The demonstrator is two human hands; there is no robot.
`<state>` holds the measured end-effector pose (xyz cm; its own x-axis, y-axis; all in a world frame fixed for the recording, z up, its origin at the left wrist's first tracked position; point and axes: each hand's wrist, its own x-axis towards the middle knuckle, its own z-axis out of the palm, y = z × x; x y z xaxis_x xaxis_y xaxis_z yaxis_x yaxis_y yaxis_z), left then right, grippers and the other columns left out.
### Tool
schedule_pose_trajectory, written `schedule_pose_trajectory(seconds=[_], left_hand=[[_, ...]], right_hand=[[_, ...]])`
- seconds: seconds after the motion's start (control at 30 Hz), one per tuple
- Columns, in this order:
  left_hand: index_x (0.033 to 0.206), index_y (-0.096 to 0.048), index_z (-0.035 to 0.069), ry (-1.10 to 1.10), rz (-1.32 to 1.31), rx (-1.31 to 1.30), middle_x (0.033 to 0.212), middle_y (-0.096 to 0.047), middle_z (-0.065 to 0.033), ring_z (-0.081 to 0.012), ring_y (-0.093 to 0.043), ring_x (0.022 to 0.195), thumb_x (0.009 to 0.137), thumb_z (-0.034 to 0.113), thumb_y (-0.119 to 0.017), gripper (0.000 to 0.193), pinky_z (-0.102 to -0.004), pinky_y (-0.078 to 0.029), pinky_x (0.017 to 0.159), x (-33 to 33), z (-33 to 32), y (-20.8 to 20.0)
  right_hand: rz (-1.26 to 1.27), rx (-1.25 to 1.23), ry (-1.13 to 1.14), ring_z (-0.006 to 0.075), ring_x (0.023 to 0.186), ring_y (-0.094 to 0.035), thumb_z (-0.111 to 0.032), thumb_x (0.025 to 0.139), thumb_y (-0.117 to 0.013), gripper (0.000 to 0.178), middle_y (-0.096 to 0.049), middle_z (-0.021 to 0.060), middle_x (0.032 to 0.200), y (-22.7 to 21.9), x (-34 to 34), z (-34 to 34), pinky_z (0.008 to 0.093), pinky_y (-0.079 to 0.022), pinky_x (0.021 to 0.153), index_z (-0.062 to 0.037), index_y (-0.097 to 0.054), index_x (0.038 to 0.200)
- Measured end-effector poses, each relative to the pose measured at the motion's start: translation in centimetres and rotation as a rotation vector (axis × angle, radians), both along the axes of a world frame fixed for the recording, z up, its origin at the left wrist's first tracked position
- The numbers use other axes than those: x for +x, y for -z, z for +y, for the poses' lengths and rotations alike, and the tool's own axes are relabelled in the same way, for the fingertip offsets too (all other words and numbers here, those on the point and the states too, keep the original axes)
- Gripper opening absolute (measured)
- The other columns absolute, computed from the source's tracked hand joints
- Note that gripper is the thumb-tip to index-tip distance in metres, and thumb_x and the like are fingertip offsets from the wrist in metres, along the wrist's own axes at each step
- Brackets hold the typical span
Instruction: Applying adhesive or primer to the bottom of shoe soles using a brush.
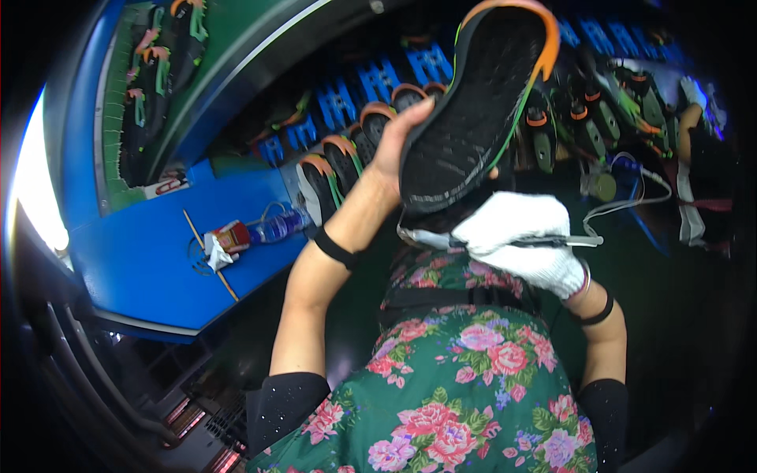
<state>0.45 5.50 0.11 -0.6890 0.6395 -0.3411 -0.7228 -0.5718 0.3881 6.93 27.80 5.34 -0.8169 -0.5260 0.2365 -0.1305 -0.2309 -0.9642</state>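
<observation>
My bare left hand [391, 154] holds up a black shoe sole [469, 118]. The thumb lies over its left edge, and the other fingers are mostly hidden behind it. An orange band runs round its far end, and green lines follow the sides. Below its near end, my right hand [524, 240] wears a white knitted glove. Its fingers are closed round a metal hand tool [430, 237] that looks like pliers. The tool's head points left, close under the sole; I cannot tell whether they touch. The handle ends stick out on the right.
At left stands a blue table [150, 268] with a plastic bottle [280, 226], a red packet [231, 236] and a thin stick [225, 285]. Several orange-trimmed shoes [339, 158] line the far side beside blue racks [335, 102]. A pale cable [631, 203] hangs at right.
</observation>
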Motion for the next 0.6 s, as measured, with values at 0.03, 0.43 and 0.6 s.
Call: schedule_pose_trajectory(seconds=[0.03,0.43,0.6], left_hand=[[0.157,-0.037,0.0,-0.002,-0.073,0.083,0.146,-0.05,-0.0351,-0.0486,-0.059,0.126,0.098,0.06,-0.05,0.085,-0.0614,-0.05,0.106,0.3,0.0,-0.1],[0.16,-0.034,0.007,-0.185,-0.194,0.436,0.153,-0.044,-0.031,-0.0498,-0.055,0.132,0.102,0.066,-0.043,0.083,-0.0645,-0.047,0.109,4.0,0.0,-2.0],[0.16,-0.024,0.003,-0.04,0.42,0.181,0.151,-0.038,-0.0373,-0.0496,-0.061,0.11,0.08,0.077,-0.07,0.119,-0.0572,-0.058,0.085,0.4,-4.0,-6.7]], right_hand=[[-0.06,-0.013,0.1,0.0274,0.086,-0.076,0.0,0.078,-0.081,0.009,-0.078,0.0142,0.092,-0.1,-0.4,-0.1,0.0363,-0.059,0.081,-0.0034,-0.078,0.087],[0.431,0.132,0.281,0.0256,0.088,-0.075,0.005,0.077,-0.079,0.02,-0.078,0.0137,0.1,-2.2,-5.1,2.5,0.035,-0.06,0.08,-0.0018,-0.079,0.096],[-0.343,-0.449,0.441,0.0262,0.089,-0.075,0.005,0.082,-0.07,0.013,-0.075,0.0231,0.104,-1.5,-2.9,5.2,0.0337,-0.061,0.08,0.0081,-0.075,0.094]])
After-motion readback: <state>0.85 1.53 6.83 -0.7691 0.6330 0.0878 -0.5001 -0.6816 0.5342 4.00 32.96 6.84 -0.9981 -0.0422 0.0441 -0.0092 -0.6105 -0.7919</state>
